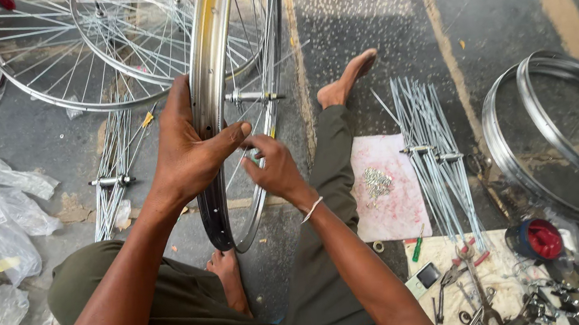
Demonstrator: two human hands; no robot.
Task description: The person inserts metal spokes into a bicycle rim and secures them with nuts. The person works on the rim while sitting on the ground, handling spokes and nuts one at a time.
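I sit on the ground with a shiny bicycle wheel rim (211,63) standing upright between my legs. My left hand (188,151) wraps around the rim from the left, thumb across its inner side. My right hand (274,168) is just to the right of the rim, fingertips pinched at a thin spoke (248,142) near the rim's inner edge. The wheel's hub and axle (252,97) show between the spokes above my right hand. The rim's lower end rests near my foot (228,276).
Finished spoked wheels (77,56) lie at top left. A hub with loose spokes (113,179) lies left. Right are a spoke bundle (436,154), a pile of nipples (376,182) on pink paper, bare rims (559,134), a red-capped tin (541,239) and hand tools (482,293).
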